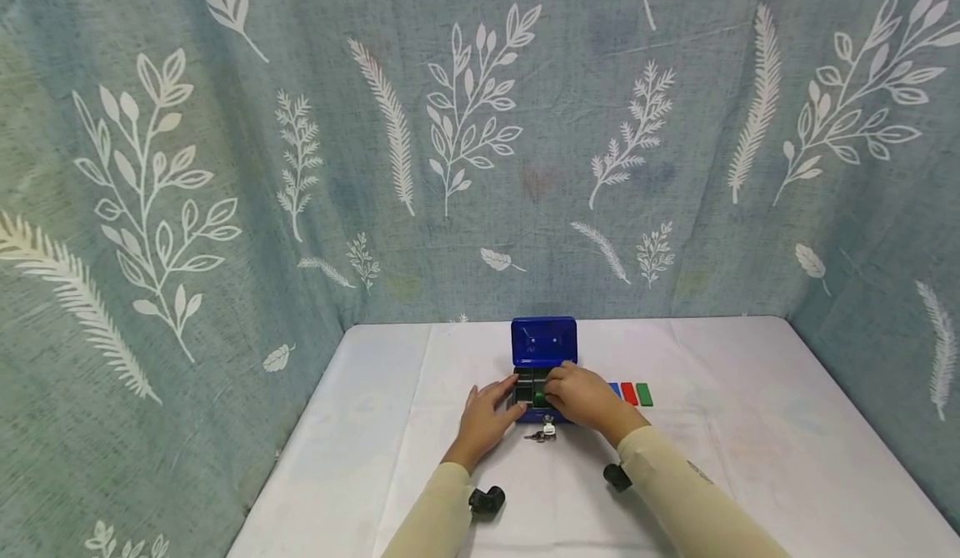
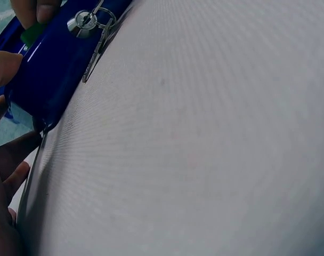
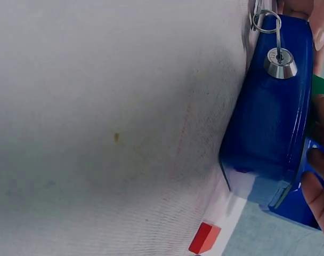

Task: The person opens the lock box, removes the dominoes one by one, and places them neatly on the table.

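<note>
A blue cash box [image 1: 544, 346] stands on the table with its lid raised and a black divided tray [image 1: 523, 394] inside. At its left side rests my left hand [image 1: 486, 416], the thumb at the near left rim and the fingers spread along the side wall. My right hand [image 1: 583, 394] reaches over the tray from the right. Its fingertips pinch a small green block [image 3: 320, 84] at a near compartment, partly hidden by the fingers. A key stands in the silver lock [image 3: 281, 65] on the front wall, with more keys [image 1: 540, 436] hanging from its ring.
Just right of the box, a blue block [image 1: 616, 389], a red block [image 1: 629, 394] and another green block [image 1: 644, 394] lie in a row. White cloth covers the table [image 1: 405, 424]. A leaf-patterned curtain [image 1: 480, 141] hangs behind it and along both sides.
</note>
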`<state>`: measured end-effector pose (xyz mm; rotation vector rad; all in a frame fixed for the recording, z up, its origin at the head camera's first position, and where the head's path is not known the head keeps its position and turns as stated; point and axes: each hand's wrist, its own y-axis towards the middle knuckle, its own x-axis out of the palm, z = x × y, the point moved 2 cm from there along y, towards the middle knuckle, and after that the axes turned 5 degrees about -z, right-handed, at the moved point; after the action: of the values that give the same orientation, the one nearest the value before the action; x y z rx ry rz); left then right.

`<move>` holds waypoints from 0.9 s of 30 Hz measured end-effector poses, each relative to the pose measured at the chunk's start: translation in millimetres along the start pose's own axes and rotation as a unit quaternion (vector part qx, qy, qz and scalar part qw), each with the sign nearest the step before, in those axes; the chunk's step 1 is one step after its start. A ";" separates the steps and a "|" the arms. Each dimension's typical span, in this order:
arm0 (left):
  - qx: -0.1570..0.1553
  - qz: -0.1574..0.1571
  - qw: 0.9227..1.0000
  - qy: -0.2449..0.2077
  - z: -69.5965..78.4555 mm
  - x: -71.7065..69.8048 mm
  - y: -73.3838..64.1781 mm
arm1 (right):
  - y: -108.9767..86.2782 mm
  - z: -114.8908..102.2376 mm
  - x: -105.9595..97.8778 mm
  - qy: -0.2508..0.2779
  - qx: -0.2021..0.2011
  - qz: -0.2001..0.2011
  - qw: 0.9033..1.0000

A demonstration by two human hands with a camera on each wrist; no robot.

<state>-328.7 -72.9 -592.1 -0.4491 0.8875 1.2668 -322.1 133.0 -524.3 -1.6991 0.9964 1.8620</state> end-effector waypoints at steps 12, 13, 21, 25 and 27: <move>0.016 0.008 1.000 0.008 0.4 -1.1 0.1 | -2.7 3.9 2.7 0.169 0.121 -0.005 0.978; 0.016 0.007 1.000 0.008 0.7 -1.2 -0.3 | -3.1 4.5 4.1 0.187 0.132 0.001 0.973; 0.019 0.005 1.000 0.005 1.8 -1.4 -0.8 | -7.6 7.2 9.5 0.269 0.187 0.037 0.944; 0.019 0.006 1.000 0.010 -0.3 -0.5 0.4 | -7.1 8.0 10.6 0.291 0.203 0.047 0.934; 0.018 0.006 1.000 0.011 -0.8 -0.9 0.8 | -6.5 8.2 10.7 0.300 0.210 0.057 0.929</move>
<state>-329.8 -73.8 -591.8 -0.4299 0.9322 1.2569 -324.6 141.7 -536.2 -1.9899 1.6192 1.0632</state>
